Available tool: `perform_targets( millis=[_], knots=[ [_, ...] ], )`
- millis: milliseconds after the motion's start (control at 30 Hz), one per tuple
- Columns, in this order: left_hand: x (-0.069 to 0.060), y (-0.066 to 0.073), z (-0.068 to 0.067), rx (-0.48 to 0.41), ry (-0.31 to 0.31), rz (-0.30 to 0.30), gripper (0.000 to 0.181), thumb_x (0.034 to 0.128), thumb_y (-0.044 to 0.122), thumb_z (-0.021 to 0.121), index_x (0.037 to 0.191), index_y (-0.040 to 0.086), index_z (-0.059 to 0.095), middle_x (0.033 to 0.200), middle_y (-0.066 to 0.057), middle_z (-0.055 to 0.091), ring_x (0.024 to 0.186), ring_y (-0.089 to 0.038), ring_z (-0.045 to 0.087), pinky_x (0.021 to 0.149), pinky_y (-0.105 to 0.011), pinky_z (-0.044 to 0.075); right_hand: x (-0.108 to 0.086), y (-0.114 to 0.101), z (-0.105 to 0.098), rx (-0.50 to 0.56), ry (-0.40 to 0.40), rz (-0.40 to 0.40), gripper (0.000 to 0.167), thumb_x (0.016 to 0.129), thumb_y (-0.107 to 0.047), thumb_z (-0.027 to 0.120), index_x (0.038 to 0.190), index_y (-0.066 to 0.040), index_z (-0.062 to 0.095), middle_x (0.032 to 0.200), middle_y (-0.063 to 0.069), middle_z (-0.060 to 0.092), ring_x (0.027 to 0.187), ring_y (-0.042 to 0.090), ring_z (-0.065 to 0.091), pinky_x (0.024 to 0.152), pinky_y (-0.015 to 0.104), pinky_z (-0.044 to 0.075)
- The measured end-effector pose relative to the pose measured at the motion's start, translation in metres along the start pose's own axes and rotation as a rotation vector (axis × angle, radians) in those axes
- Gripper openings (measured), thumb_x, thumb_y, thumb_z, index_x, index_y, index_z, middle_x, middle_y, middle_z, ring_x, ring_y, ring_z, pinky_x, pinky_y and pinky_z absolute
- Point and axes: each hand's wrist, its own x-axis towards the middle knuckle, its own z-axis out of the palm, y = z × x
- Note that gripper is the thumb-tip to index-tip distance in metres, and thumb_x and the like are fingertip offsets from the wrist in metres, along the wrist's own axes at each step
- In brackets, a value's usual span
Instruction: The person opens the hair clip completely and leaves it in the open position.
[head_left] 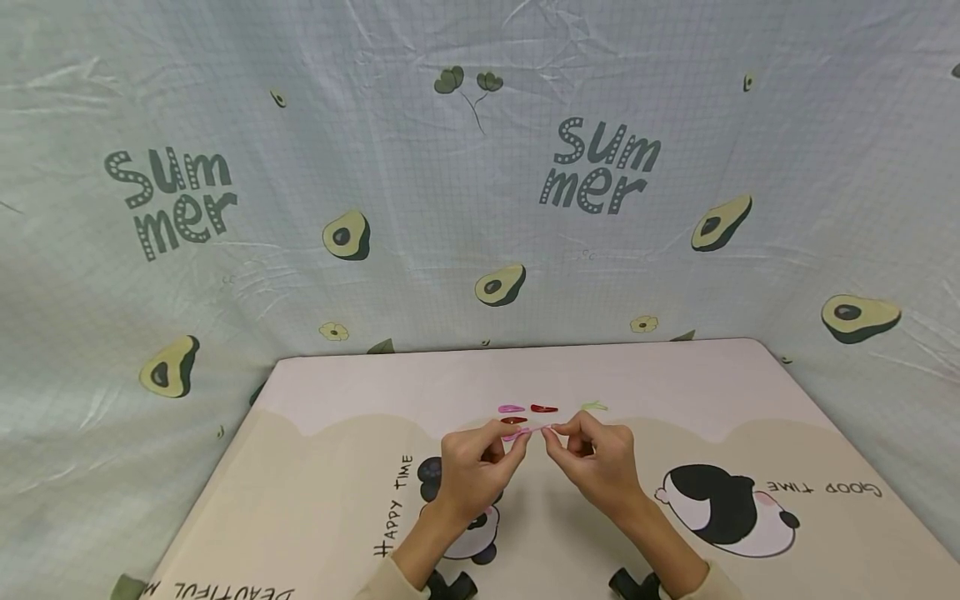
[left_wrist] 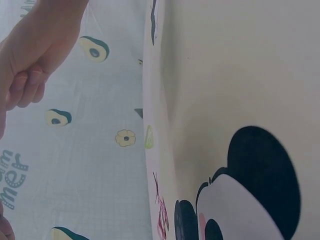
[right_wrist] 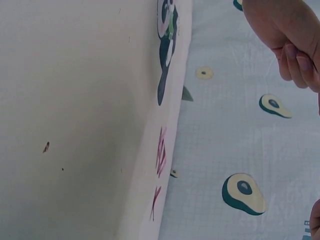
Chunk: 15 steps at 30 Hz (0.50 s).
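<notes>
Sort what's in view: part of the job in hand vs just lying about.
In the job:
left hand
right hand
small pink piece, pinched between them

Lying about, as far as this moment shows:
pink clip
far red clip
near red clip
pale green piece

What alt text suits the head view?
A person's left hand and right hand pinch a slim pink piece over a cream, panda-print tabletop; small red, pink and green pieces lie beyond. Pale avocado-print sheeting hangs behind.
</notes>
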Motion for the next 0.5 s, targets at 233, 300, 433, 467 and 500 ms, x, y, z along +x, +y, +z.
perform_targets(
  millis=[233,300,433,467,500],
  knots=[
    [-0.0023,-0.0005,-0.0005,0.007,0.001,-0.003,0.015,0.0775,0.000,0.081,0.087,0.010,0.074,0.047,0.005,0.044,0.044,-0.001,0.035,0.047,-0.007,0.025,-0.0011,-0.0028,0.0005,-0.029,-0.009,0.019,0.028,0.065,0.010,0.084,0.074,-0.009,0.065,0.048,-0.006,0.047,0.047,-0.004,0.035,0.046,0.010,0.033],
    [-0.0028,-0.0007,-0.0009,0.009,0.002,-0.003,0.014,0.0783,0.001,0.081,0.086,0.010,0.074,0.047,0.005,0.044,0.044,-0.001,0.035,0.047,-0.008,0.025,-0.0016,-0.0032,0.0007,-0.028,-0.011,0.020,0.028,0.065,0.010,0.084,0.074,-0.009,0.064,0.048,-0.006,0.047,0.047,-0.004,0.035,0.046,0.009,0.033],
    [-0.0036,-0.0009,-0.0017,0.009,0.004,-0.002,0.013,0.0793,0.001,0.081,0.086,0.010,0.074,0.047,0.005,0.044,0.043,-0.001,0.035,0.047,-0.008,0.025,-0.0025,-0.0041,0.0011,-0.022,-0.010,0.021,0.028,0.065,0.010,0.083,0.074,-0.008,0.064,0.048,-0.006,0.047,0.047,-0.003,0.035,0.046,0.010,0.033],
    [-0.0037,-0.0008,-0.0019,0.008,0.005,-0.002,0.012,0.0798,0.002,0.081,0.086,0.010,0.074,0.047,0.005,0.044,0.044,-0.001,0.035,0.047,-0.008,0.025,-0.0029,-0.0043,0.0013,-0.019,-0.008,0.022,0.028,0.065,0.010,0.083,0.074,-0.009,0.064,0.048,-0.006,0.047,0.046,-0.003,0.035,0.046,0.010,0.033],
    [-0.0040,-0.0008,-0.0020,0.006,0.005,-0.002,0.011,0.0805,0.002,0.080,0.086,0.010,0.074,0.047,0.005,0.044,0.044,-0.001,0.035,0.047,-0.008,0.025,-0.0032,-0.0045,0.0014,-0.018,-0.008,0.022,0.028,0.066,0.010,0.083,0.074,-0.009,0.064,0.048,-0.006,0.047,0.047,-0.003,0.035,0.046,0.010,0.033]
  ],
)
